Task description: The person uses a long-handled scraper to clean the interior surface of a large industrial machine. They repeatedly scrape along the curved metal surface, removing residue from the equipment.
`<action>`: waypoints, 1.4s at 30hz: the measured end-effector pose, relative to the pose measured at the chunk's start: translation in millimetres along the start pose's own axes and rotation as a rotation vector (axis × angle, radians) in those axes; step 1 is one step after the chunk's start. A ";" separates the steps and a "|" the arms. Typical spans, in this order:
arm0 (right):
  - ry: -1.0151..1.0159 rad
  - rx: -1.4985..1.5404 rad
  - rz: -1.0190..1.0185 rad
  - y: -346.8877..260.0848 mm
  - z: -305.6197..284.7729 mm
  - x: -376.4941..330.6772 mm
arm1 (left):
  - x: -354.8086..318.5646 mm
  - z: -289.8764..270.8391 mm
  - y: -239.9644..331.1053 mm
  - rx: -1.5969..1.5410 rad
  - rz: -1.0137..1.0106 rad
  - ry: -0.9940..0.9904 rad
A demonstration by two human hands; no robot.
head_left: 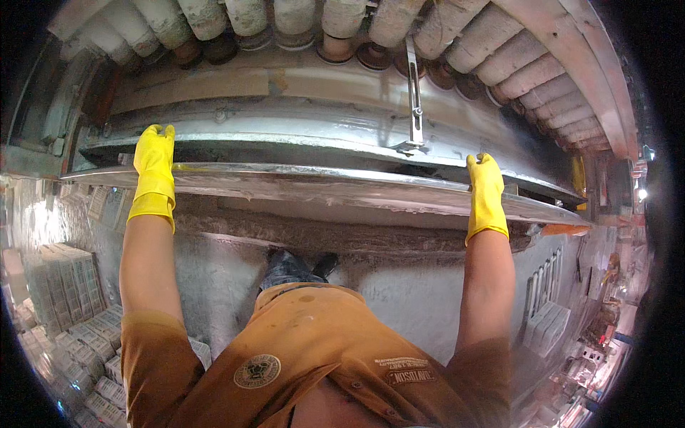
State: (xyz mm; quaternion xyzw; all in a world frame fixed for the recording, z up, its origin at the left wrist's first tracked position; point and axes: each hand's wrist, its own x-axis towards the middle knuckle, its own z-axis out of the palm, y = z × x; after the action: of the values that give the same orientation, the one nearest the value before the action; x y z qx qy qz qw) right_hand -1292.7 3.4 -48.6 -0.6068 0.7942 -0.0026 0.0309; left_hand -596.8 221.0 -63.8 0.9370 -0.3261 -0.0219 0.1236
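A long pale metal panel (pixel 321 187) with a shiny upper edge runs left to right in front of me. Near its left end, my left hand (pixel 153 167), in a yellow rubber glove, lies across the edge with its fingers bent over the far side. Toward the other end, my right hand (pixel 486 191), gloved alike, is closed over the same edge. Both sets of fingertips are partly hidden. Behind the panel is a dark gap, then a wet, whitish metal ledge (pixel 285 127). A slotted metal bracket (pixel 414 100) stands upright on that ledge, left of my right hand.
A row of dusty rollers (pixel 342 18) curves overhead beyond the ledge. Stacked boxlike blocks (pixel 68 282) fill the lower left. On the right, more pale blocks (pixel 547 324) lie on the grey floor (pixel 399 299). A dirty lower ledge (pixel 314 235) runs beneath the panel.
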 end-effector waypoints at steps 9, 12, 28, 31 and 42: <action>-0.094 0.051 0.091 -4.7 -10.2 -5.1 | -0.1 -2.1 2.4 -0.026 -0.004 -0.010; -0.071 0.043 0.037 -4.5 -13.6 -8.3 | -0.2 -5.4 4.4 -0.012 -0.007 -0.019; -0.120 0.024 0.036 -3.6 -13.2 -1.9 | -4.6 -11.8 11.8 0.037 -0.026 0.010; -0.084 -0.003 0.003 -2.4 -12.9 -2.9 | -5.1 -13.7 14.2 0.047 -0.031 0.007; -0.069 -0.053 0.008 -3.2 -11.0 -0.4 | 1.0 -9.1 7.9 0.031 -0.022 -0.028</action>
State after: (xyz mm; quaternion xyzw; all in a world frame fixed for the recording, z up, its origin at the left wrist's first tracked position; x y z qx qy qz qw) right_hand -1290.0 2.6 -37.4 -0.6038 0.7950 0.0393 0.0422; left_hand -599.7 216.4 -53.0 0.9419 -0.3179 -0.0315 0.1042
